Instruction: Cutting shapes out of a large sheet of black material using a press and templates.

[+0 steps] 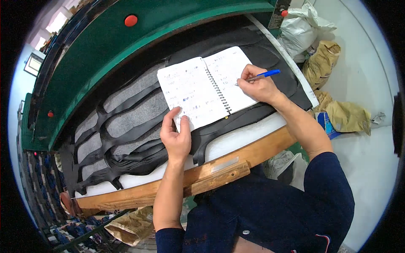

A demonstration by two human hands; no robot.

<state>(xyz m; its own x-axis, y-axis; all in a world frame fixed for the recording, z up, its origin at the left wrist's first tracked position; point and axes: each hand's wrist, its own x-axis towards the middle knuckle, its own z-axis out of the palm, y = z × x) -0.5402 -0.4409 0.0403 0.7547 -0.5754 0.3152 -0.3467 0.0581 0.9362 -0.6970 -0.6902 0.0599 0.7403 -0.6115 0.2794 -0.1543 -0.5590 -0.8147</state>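
Note:
An open spiral-bound notebook (pixel 192 86) with handwriting on both pages lies tilted on black sheet material on the bench. My right hand (pixel 259 86) rests on the right-hand page, its fingers closed round a pen with a blue cap (pixel 270 73) on its back end. The pen's tip points down at the paper. My left hand (pixel 176 137) is at the near left corner of the notebook, palm partly turned up. Its thumb and fingers are apart and touch the page's edge, not visibly gripping it.
Cut black sheet (pixel 126 139) with long openings covers the white bench top, which has a wooden front edge (pixel 228 168). Behind stands a green machine beam (pixel 168 19) with a red button (pixel 130 20). White and brown sacks (pixel 322 65) stand at the right by the wall.

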